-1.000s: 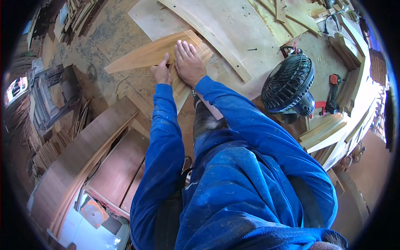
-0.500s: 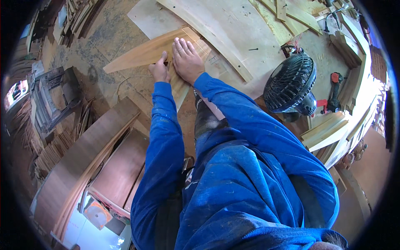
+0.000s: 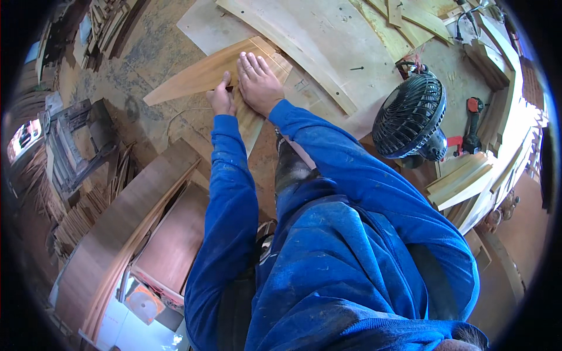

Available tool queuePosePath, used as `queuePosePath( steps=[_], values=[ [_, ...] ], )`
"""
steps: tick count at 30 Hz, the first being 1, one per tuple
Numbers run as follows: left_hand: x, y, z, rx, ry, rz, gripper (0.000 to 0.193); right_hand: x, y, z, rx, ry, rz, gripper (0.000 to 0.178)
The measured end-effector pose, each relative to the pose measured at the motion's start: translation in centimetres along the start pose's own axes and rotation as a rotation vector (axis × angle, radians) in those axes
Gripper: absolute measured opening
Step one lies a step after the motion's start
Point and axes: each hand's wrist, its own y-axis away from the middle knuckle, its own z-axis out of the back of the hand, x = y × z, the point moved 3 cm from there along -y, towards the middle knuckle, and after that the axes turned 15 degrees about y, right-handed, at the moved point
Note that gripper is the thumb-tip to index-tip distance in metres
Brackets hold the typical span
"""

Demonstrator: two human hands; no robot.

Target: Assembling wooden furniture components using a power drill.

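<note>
A thin, light wooden veneer sheet lies on the dusty floor, tapering to a point at the left. My right hand presses flat on it with fingers spread. Just to its left, my left hand is closed around a small dark tool, possibly a pencil or knife, whose tip touches the sheet beside my right hand. Both arms wear blue sleeves.
A black fan stands on the floor at the right, with a red power tool beyond it. Curved plywood pieces lie ahead. Large brown boards lean at the left, and wood strips are stacked at the right edge.
Both hands have stayed on the veneer sheet; the view has shifted slightly, and the left hand has edged along the sheet beside the right hand.
</note>
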Motion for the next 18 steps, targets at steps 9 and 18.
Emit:
queuePosePath(
  steps=[9, 18],
  values=[
    [-0.5, -0.9, -0.1, 0.031, -0.014, -0.001, 0.038, 0.2, -0.7, -0.4, 0.037, -0.007, 0.008, 0.056],
    [-0.6, -2.0, 0.4, 0.019, -0.026, 0.013, 0.036, 0.4, -1.3, -0.7, 0.047, 0.004, 0.006, 0.058]
  ],
)
